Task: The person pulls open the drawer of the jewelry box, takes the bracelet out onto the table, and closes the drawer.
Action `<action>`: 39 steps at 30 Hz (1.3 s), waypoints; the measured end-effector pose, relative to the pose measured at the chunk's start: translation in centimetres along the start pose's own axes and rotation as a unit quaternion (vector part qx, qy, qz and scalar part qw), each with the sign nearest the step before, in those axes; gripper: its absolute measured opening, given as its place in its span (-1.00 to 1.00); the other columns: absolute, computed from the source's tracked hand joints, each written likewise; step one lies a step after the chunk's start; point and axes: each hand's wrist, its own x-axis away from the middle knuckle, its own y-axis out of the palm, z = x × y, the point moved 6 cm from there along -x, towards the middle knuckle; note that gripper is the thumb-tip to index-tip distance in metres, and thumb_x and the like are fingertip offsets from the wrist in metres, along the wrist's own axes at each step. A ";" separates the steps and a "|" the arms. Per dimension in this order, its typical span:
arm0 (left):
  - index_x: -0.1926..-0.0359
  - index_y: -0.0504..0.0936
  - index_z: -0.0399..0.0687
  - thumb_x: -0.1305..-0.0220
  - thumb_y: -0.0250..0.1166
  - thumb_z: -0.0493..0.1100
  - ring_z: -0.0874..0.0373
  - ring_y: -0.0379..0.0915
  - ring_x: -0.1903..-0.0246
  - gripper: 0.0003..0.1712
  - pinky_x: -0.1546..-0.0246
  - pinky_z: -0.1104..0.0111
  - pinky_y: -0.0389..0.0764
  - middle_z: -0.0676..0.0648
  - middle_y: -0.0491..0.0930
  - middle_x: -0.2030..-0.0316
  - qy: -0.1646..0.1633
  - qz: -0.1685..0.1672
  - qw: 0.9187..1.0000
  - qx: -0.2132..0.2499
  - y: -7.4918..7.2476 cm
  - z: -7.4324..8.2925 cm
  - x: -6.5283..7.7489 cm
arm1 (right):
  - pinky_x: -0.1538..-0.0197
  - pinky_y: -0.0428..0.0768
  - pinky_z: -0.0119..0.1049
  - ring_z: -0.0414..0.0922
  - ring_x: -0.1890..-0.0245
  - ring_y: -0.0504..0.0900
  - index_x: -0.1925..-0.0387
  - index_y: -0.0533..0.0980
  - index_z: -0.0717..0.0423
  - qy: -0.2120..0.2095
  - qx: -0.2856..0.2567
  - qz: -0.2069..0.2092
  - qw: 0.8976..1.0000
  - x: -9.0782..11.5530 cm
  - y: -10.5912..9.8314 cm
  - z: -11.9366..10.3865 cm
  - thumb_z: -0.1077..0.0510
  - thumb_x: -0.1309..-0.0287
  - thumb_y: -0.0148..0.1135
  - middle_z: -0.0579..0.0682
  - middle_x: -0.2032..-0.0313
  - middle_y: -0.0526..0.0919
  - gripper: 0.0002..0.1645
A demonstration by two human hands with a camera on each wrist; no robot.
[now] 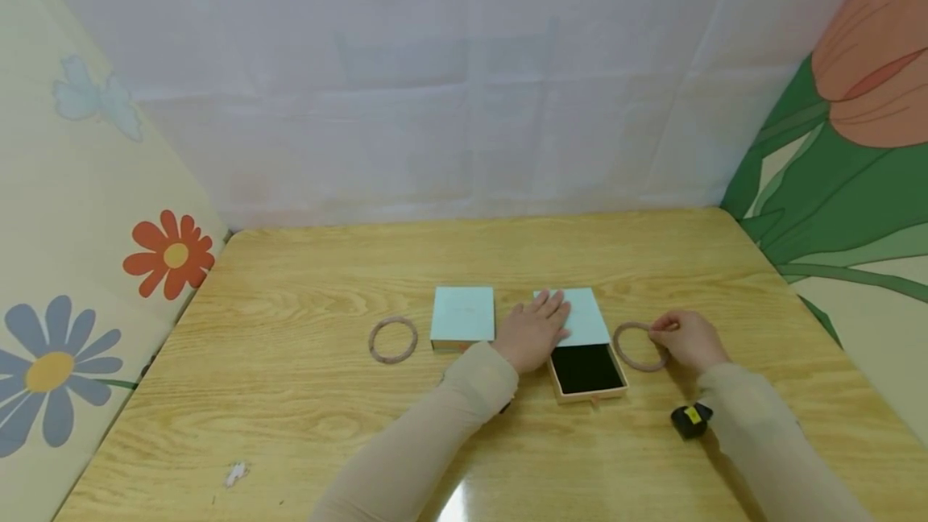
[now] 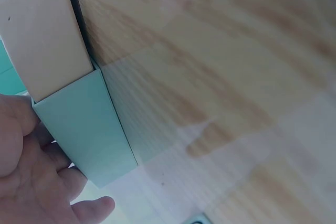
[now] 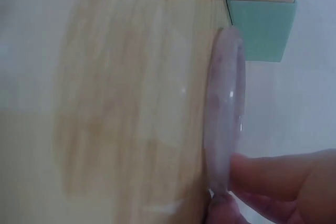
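My left hand [image 1: 532,333] rests with fairly straight fingers on the pale blue sleeve [image 1: 586,319] of a drawer box. The box's drawer [image 1: 589,369], black-lined with a beige rim, is pulled out towards me. In the left wrist view, my fingers lie along the sleeve [image 2: 86,129], beside the beige drawer side [image 2: 42,35]. Just right of this box, my right hand [image 1: 692,339] pinches the edge of a pinkish, translucent bangle [image 1: 618,345] between thumb and finger. The right wrist view shows the bangle [image 3: 223,103] edge-on, very close to the tabletop.
A second pale blue box [image 1: 462,312], its drawer pushed in, stands left of my left hand. Another bangle [image 1: 373,341] lies flat farther left. A white scrap or worn patch [image 1: 235,474] marks the wooden table [image 1: 304,280] at the near left. Painted panels and a white cloth surround the table.
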 end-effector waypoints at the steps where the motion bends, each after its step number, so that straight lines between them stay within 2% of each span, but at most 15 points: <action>1: -0.53 -0.01 0.06 -0.56 -0.27 0.11 0.15 -0.29 -0.48 -0.37 -0.40 0.16 0.09 0.04 -0.17 -0.52 0.000 0.000 1.000 0.000 0.1 0.0 0.0 | 0.44 0.55 -0.25 0.00 0.43 0.56 0.28 0.48 0.50 0.000 0.000 0.000 1.000 0.0 0.0 0.0 0.35 -0.25 0.13 0.25 0.39 0.59 -0.82; 5: -0.53 0.00 0.07 -0.55 -0.27 0.11 0.15 -0.28 -0.48 -0.37 -0.40 0.16 0.10 0.04 -0.16 -0.52 -0.001 0.003 1.000 0.001 0.2 -0.1 -0.1 | 0.39 0.59 -0.18 0.06 0.40 0.58 0.23 0.47 0.53 0.001 -0.006 -0.002 1.000 0.0 0.0 0.1 0.32 -0.26 0.15 0.31 0.36 0.60 -0.77; 10: -0.53 0.01 0.05 -0.56 -0.26 0.10 0.14 -0.29 -0.48 -0.37 -0.40 0.14 0.09 0.03 -0.15 -0.52 0.003 0.004 1.000 0.005 0.0 0.0 0.1 | 0.21 0.57 0.00 0.25 0.22 0.57 0.07 0.41 0.58 0.009 0.003 0.016 1.000 0.8 -0.5 0.3 0.20 -0.30 0.14 0.47 0.21 0.56 -0.58; 12: -0.53 0.01 0.05 -0.56 -0.26 0.10 0.15 -0.29 -0.48 -0.38 -0.40 0.15 0.09 0.03 -0.15 -0.52 0.004 0.005 1.000 0.005 0.0 0.0 0.1 | 0.22 0.56 -0.02 0.25 0.21 0.55 0.03 0.40 0.57 0.010 0.006 0.027 1.000 1.3 -0.6 0.2 0.16 -0.32 0.13 0.47 0.18 0.54 -0.54; 19: -0.53 0.01 0.05 -0.56 -0.27 0.11 0.14 -0.27 -0.48 -0.37 -0.39 0.15 0.12 0.02 -0.15 -0.52 0.003 0.008 1.000 -0.005 -0.2 0.0 0.1 | 0.36 0.48 -0.22 0.06 0.31 0.51 0.16 0.49 0.49 0.000 -0.019 0.033 0.999 3.1 -0.2 -1.3 0.15 -0.35 0.14 0.23 0.32 0.56 -0.63; 24: -0.53 0.01 0.05 -0.56 -0.28 0.11 0.15 -0.28 -0.48 -0.37 -0.39 0.16 0.11 0.03 -0.15 -0.52 0.004 0.008 1.000 -0.004 0.1 0.0 0.0 | 0.30 0.49 -0.22 0.02 0.28 0.54 0.18 0.52 0.46 -0.004 -0.037 0.025 0.999 4.5 0.8 -2.1 0.16 -0.34 0.15 0.18 0.29 0.61 -0.66; 30: -0.53 0.01 0.05 -0.56 -0.27 0.11 0.15 -0.28 -0.48 -0.37 -0.39 0.16 0.11 0.03 -0.15 -0.51 0.004 0.008 1.000 -0.005 0.1 0.0 0.0 | 0.36 0.44 -0.25 -0.09 0.39 0.46 0.29 0.57 0.39 -0.004 -0.053 0.015 0.998 5.5 1.7 -3.1 0.19 -0.33 0.17 0.06 0.41 0.60 -0.73; 39: -0.52 0.02 0.04 -0.56 -0.26 0.10 0.14 -0.27 -0.48 -0.38 -0.39 0.16 0.13 0.02 -0.14 -0.51 0.004 0.006 1.000 -0.010 -0.4 0.2 0.3 | 0.40 0.40 -0.27 -0.12 0.46 0.41 0.36 0.59 0.37 0.004 -0.049 0.010 0.999 6.5 2.8 -3.9 0.18 -0.32 0.19 0.00 0.51 0.55 -0.72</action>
